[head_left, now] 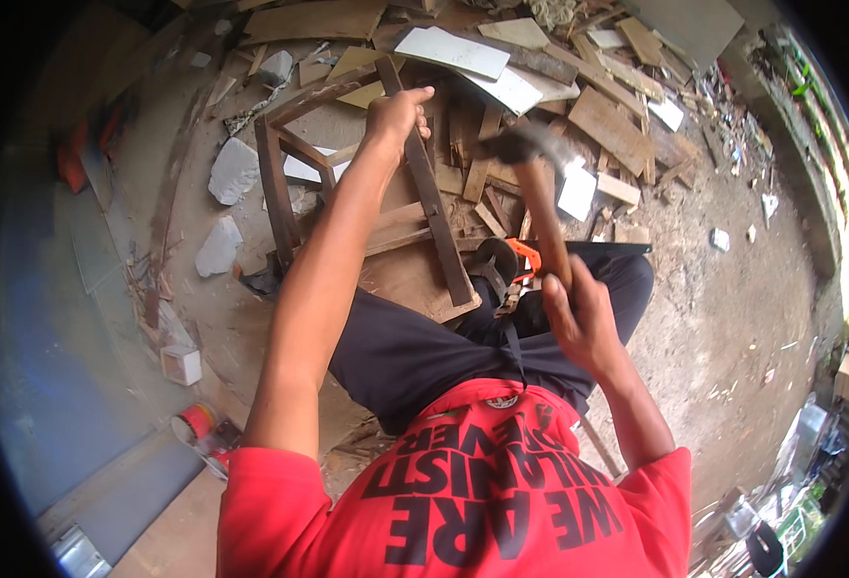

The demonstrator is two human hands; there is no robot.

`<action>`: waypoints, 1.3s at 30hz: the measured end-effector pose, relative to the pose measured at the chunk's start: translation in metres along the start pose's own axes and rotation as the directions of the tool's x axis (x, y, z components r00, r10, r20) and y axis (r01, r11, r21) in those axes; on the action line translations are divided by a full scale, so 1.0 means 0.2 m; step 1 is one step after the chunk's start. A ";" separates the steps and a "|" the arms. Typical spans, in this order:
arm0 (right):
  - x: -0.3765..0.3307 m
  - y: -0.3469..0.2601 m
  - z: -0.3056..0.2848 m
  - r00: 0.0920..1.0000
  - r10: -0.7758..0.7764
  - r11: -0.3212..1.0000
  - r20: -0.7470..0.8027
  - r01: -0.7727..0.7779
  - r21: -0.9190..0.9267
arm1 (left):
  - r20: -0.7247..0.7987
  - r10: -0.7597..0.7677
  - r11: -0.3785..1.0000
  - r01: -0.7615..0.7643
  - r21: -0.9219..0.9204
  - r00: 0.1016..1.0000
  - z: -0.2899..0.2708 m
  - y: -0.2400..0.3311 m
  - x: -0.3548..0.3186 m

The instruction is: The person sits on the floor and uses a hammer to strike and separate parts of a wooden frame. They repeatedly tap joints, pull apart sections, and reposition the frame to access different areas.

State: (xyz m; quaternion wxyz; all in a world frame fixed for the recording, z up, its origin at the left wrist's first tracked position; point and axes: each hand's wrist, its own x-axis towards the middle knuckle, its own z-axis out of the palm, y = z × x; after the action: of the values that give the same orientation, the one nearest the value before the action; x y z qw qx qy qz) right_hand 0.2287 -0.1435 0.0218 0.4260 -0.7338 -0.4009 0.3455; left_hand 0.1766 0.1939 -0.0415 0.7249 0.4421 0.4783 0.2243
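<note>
My left hand (397, 118) is closed around the top end of a dark wooden bar, one side of a wooden frame (431, 207) that stands tilted before my legs. In my right hand (580, 316) is a hammer (545, 207), gripped low on its wooden handle. The hammer's dark metal head is raised, blurred by motion, to the right of the frame and apart from it. Between my knees, beside the frame's lower right corner, sits an orange-and-black object (519, 262) whose kind I cannot make out.
Scrap boards (612, 130) and white-faced panel pieces (453, 53) lie heaped beyond the frame. Broken white chunks (235, 171) rest on the floor to its left. A red can (194, 422) stands at lower left. A low wall edge (795, 144) runs along the right.
</note>
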 end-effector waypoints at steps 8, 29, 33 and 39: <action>-0.11 -0.26 -0.03 0.984 0.074 0.965 0.163 -0.030 -0.259 | -0.047 0.087 0.993 -0.083 0.086 0.995 0.03 -0.02 0.00; -0.18 -0.30 0.00 0.986 0.161 0.932 0.041 -0.139 -0.335 | -0.091 0.173 0.964 -0.150 0.221 0.981 0.02 -0.06 0.11; -0.14 -0.28 0.04 0.995 0.076 0.943 0.063 -0.051 -0.330 | -0.066 0.216 0.942 -0.190 0.276 0.974 0.05 -0.08 0.17; -0.11 -0.48 -0.11 0.998 0.060 0.993 0.009 -0.059 -0.100 | -0.110 0.251 0.939 -0.215 0.267 0.962 0.03 -0.10 0.17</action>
State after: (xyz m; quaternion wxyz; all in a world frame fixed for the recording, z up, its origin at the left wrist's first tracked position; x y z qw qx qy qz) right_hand 0.2106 -0.1397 0.1209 0.3762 -0.7637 -0.3979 0.3420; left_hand 0.1955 0.2070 -0.0740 0.5948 0.5673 0.4976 0.2770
